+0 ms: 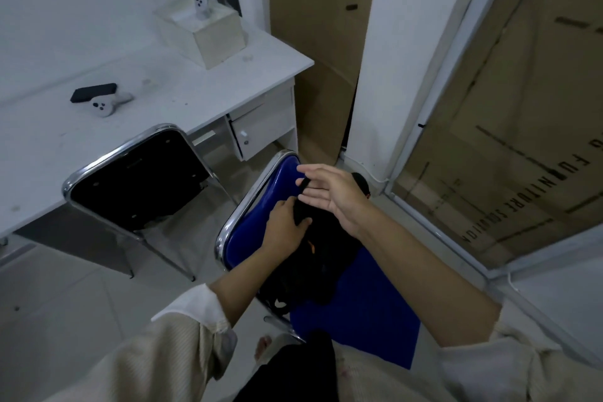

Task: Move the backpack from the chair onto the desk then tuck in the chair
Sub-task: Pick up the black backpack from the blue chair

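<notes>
A black backpack lies on the seat of a blue chair with a chrome frame, right of the white desk. My left hand grips the top of the backpack near its handle. My right hand hovers just above, fingers spread, and the black carry strap passes between its fingertips. The chair's blue backrest stands behind both hands, turned toward the desk's drawer unit.
A second chair with a black back is tucked at the desk. On the desk lie a black phone, a white controller and an open box holding another controller. Cardboard and a glass door stand at the right.
</notes>
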